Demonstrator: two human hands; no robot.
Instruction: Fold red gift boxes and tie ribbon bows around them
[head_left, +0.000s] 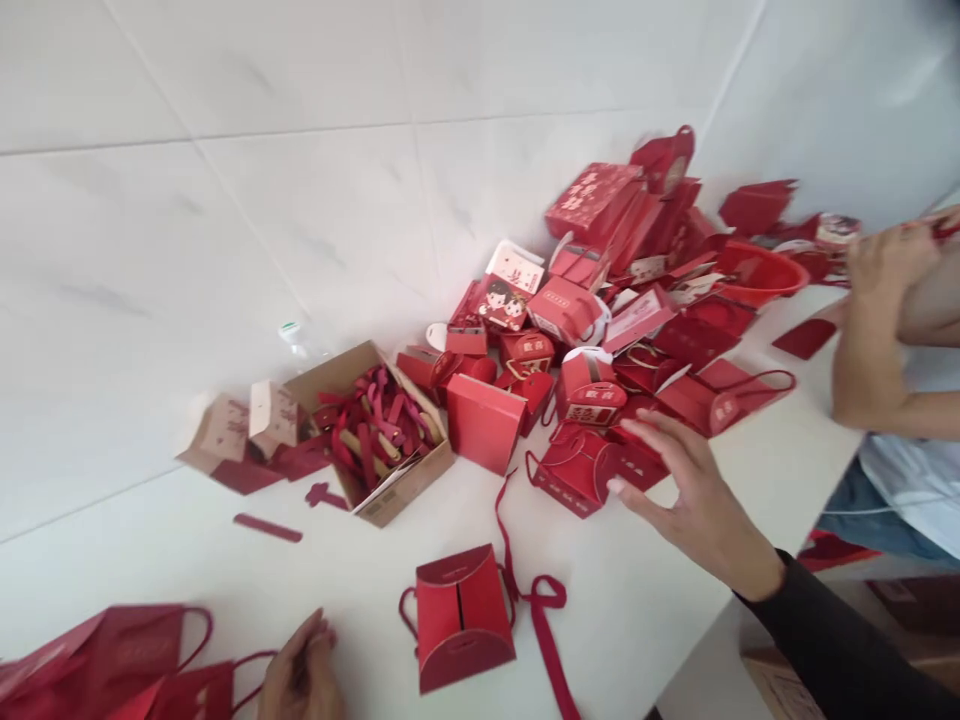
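My right hand (694, 510), in a dark sleeve, reaches over the front of the gift box pile with thumb and fingers apart. Closest to it is a red gift box (574, 465) with a cord handle; whether the fingertips touch it I cannot tell. My left hand (304, 670) rests low on the table, fingers loosely curled together, nothing visible in them. Between my hands lies a red box (465, 625) with curved flaps and cord loops at its sides. A dark red ribbon (551, 645) trails on the table to its right.
An open cardboard box (409, 490) holds ribbons and strips. Red paper bags (97, 660) lie at lower left. Behind, gift boxes (566, 310) pile against the tiled wall beside a red basin (761, 270). Another person's arm (874, 330) is at right.
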